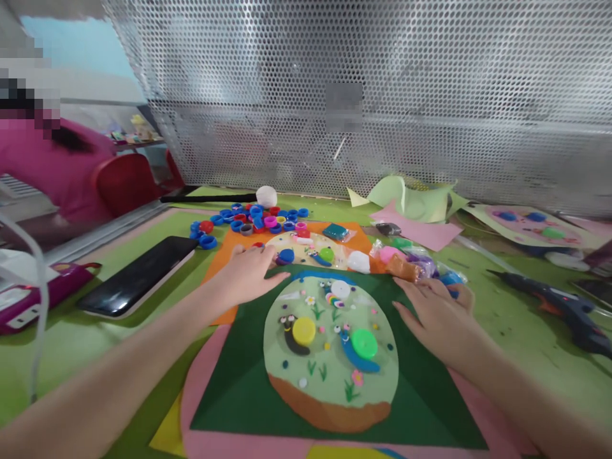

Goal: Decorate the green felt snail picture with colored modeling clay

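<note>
A dark green sheet (229,389) lies in front of me, bearing a pale green oval picture (306,370) with clay snails whose shells are bottle caps, plus small flowers and a brown clay strip. My left hand (251,271) rests at the sheet's far left edge, fingers stretched out, by a blue cap (285,256) on another snail picture. At the far right corner my right hand (433,306) lies with fingers spread, near a brown clay packet (404,268). Neither hand visibly grips anything. Behind the sheet lies an orange sheet (361,237) with the second picture on it.
Loose bottle caps (258,218) are heaped at the back. A phone (138,277) and a purple power strip (52,293) lie left; a glue gun (559,309) lies right. A perforated metal panel (382,95) closes off the back. A person in pink (57,166) sits far left.
</note>
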